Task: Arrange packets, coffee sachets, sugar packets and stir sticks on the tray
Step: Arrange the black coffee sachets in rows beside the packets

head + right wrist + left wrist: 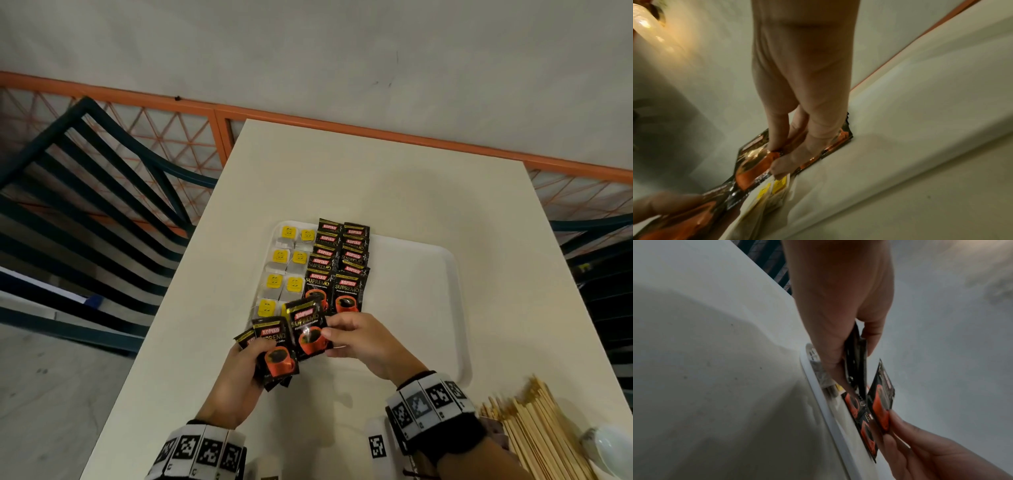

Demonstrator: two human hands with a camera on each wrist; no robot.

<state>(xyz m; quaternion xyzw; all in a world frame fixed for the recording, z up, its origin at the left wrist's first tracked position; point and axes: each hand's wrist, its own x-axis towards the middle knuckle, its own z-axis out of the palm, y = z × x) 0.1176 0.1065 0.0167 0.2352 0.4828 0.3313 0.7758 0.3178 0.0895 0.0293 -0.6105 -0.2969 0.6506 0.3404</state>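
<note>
A white tray [411, 291] lies on the cream table. On its left part are two columns of tea bags [287, 260] with yellow tags and two overlapping columns of black coffee sachets [342, 260]. Over the tray's near left corner my left hand [258, 354] grips a small stack of coffee sachets [277, 359] between thumb and fingers; the stack [856, 363] shows edge-on in the left wrist view. My right hand [330, 329] pinches one sachet [306, 325] by its lower right edge, just beside the stack. In the right wrist view this single sachet [754, 162] is above the tea bags [777, 186].
A bundle of wooden stir sticks [534, 428] lies at the table's near right corner, beside a white bowl [609, 445]. Dark slatted chairs [85, 205] stand at the left, another at the right edge. An orange railing [376, 132] runs behind the table.
</note>
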